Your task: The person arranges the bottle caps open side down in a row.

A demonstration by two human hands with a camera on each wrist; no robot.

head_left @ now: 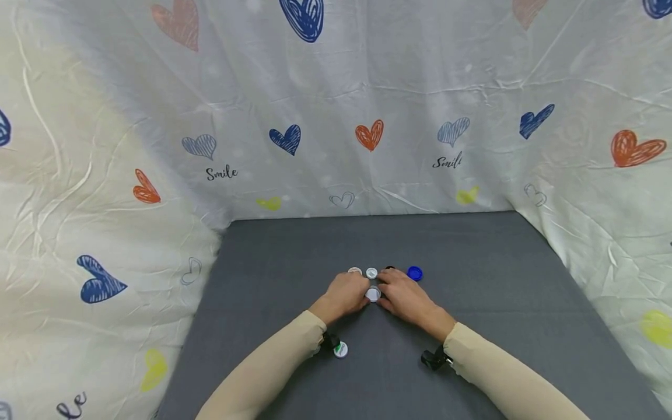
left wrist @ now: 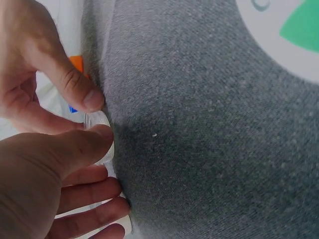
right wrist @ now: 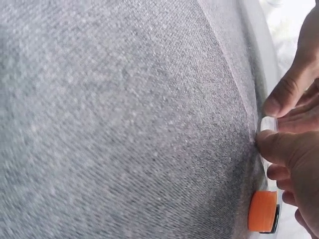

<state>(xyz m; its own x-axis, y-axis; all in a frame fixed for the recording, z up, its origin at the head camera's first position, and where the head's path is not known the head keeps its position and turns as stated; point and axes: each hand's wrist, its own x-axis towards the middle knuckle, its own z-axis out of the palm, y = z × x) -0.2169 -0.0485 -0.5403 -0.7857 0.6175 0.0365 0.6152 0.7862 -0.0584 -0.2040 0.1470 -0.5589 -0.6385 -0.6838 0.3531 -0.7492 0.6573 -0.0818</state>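
Gripping 1 white cap (head_left: 373, 294), left hand (head_left: 347, 293) and right hand (head_left: 405, 294) partly cover it.

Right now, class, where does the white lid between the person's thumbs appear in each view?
Head: white lid right of centre, lower half.
Left wrist: white lid left of centre, partly hidden.
Right wrist: white lid near right edge, mostly hidden.
Shared landmark: left hand and right hand, flanking it.
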